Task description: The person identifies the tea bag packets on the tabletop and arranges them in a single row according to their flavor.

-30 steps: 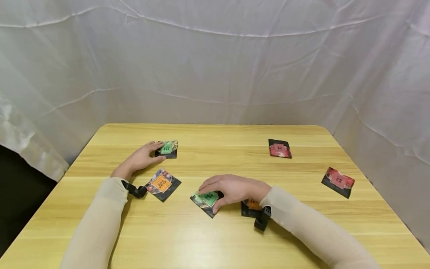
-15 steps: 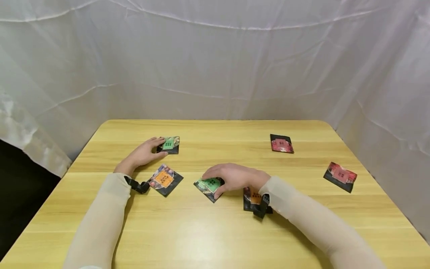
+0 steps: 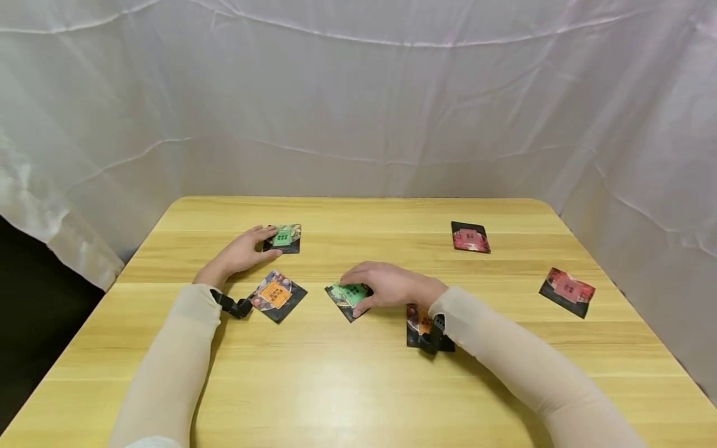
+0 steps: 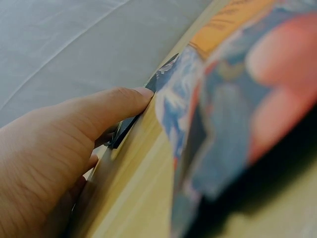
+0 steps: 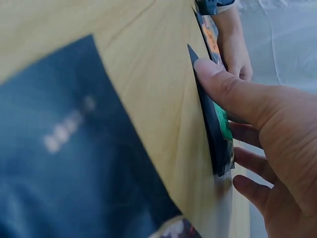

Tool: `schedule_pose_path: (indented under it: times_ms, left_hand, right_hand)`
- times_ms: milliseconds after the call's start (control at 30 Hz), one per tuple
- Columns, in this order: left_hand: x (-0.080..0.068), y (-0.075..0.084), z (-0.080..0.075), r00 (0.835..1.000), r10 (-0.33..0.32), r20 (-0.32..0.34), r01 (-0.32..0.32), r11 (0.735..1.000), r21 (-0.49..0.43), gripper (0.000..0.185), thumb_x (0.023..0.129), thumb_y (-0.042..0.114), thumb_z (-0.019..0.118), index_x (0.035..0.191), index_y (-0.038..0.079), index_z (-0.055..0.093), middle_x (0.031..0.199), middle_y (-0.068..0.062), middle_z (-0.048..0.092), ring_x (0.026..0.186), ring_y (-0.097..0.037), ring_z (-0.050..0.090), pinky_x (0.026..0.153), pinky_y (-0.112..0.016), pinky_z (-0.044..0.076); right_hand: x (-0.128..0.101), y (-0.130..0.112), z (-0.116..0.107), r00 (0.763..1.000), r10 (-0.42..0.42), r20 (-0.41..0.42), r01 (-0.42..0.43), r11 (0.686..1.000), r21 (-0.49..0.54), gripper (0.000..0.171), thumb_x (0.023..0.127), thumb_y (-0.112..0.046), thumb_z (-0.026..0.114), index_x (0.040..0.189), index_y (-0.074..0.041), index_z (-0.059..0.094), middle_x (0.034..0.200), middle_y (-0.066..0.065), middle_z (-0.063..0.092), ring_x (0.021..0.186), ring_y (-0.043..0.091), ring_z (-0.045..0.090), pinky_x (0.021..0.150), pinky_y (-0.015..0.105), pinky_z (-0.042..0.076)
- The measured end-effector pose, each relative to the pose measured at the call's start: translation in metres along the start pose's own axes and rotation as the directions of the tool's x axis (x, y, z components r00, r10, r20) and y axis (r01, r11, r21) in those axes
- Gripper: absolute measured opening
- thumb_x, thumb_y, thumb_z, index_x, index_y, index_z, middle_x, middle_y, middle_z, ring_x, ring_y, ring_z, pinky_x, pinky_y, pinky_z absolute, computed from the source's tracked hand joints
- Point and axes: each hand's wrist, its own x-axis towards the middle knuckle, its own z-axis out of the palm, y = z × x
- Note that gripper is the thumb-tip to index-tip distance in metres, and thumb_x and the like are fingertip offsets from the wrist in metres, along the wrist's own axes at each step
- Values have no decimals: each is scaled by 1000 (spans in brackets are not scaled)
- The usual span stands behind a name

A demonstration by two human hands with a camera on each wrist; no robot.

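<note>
Small foil packets lie on a wooden table (image 3: pixel 358 386). My right hand (image 3: pixel 358 292) curls over a green packet (image 3: pixel 340 295) at the table's middle. Its thumb (image 5: pixel 233 89) presses the near edge and the fingers (image 5: pixel 252 168) lie on the far side of this green packet (image 5: pixel 220 124). My left hand (image 3: pixel 267 241) lies flat at the far left. Its thumb (image 4: pixel 114 106) touches the edge of a second green packet (image 3: pixel 285 237), and the fingers stay fairly straight.
An orange packet (image 3: pixel 276 294) lies beside my left wrist. Another orange packet (image 3: pixel 420 326) is partly under my right wrist. Two red packets (image 3: pixel 470 237) (image 3: pixel 567 291) sit at the far right. White cloth (image 3: pixel 358 112) walls the table on three sides.
My right hand has slid its green packet away from me, further from the orange packet under the wrist. The left hand has stayed by its green packet.
</note>
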Motion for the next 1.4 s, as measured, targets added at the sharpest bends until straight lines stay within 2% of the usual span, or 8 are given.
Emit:
schedule_pose_path:
  times_ms: [333, 700, 1067, 1400]
  left_hand:
    - [2, -3, 1, 1000, 8, -3, -8, 1000, 11, 79, 94, 53, 58, 153, 7, 33, 158, -19, 25, 146, -41, 13, 114, -62, 13]
    - [-3, -4, -6, 1000, -2, -15, 2, 1000, 10, 79, 94, 52, 59, 153, 8, 33, 157, -21, 25, 145, -42, 14, 114, -63, 13]
    - [-7, -5, -3, 1000, -4, -15, 4, 1000, -12, 79, 93, 53, 60, 153, 9, 34, 158, -20, 25, 145, -42, 15, 113, -63, 14]
    - [-8, -6, -4, 999, 7, -38, -7, 1000, 14, 78, 94, 53, 59, 152, 7, 35, 156, -21, 27, 144, -44, 17, 112, -65, 15]
  right_hand:
    - [19, 4, -2, 999, 35, 2, -35, 999, -33, 72, 87, -56, 65, 145, -16, 50, 147, 3, 46, 134, 22, 42, 110, 38, 36]
    - [44, 4, -12, 997, 65, -27, -68, 992, -109, 69, 88, -55, 66, 142, -14, 52, 140, 2, 53, 128, 21, 48, 107, 37, 39]
    - [61, 9, -10, 991, 125, -49, -130, 985, -118, 69, 88, -56, 65, 142, -13, 52, 139, 2, 54, 126, 21, 50, 106, 36, 41]
    - [82, 13, -10, 974, 208, -84, -216, 972, -95, 71, 89, -60, 60, 143, -15, 51, 142, 4, 51, 130, 22, 47, 109, 38, 37]
